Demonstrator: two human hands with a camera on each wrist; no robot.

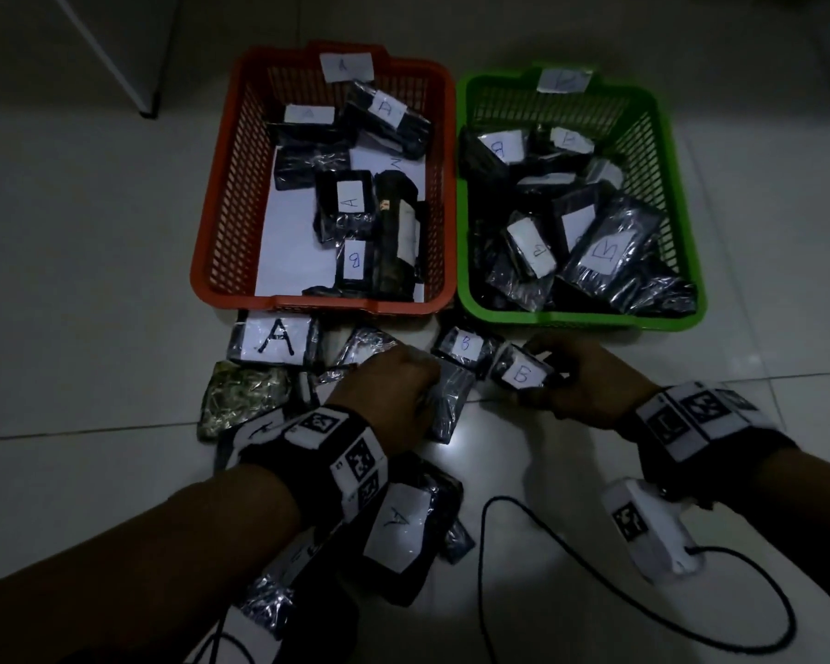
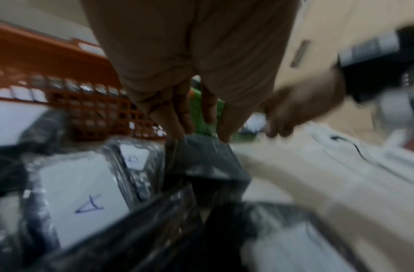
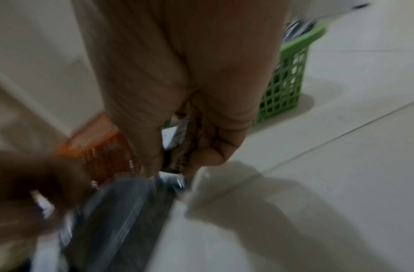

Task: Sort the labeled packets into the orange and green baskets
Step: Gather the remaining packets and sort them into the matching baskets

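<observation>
The orange basket (image 1: 212, 261) on the left and the green basket (image 1: 691, 261) on the right both hold several black plastic-wrapped packets with white labels. On the floor in front of them, my left hand (image 1: 398, 376) curls over the top end of an unlabeled dark packet (image 1: 449, 404); in the left wrist view its fingertips (image 2: 185, 127) meet that packet's far edge (image 2: 206, 158). My right hand (image 1: 561, 381) grips a small packet labeled B (image 1: 522, 374), held just above the floor. In the right wrist view the curled fingers (image 3: 210, 154) wrap this packet (image 3: 180, 147).
Loose packets lie on the tiled floor: a large A packet (image 1: 274, 337), a greenish packet (image 1: 245, 400), another B packet (image 1: 466, 345) and an A packet (image 1: 398, 519) under my left wrist. A black cable (image 1: 499, 567) loops near my right forearm. A white furniture leg (image 1: 111, 55) stands far left.
</observation>
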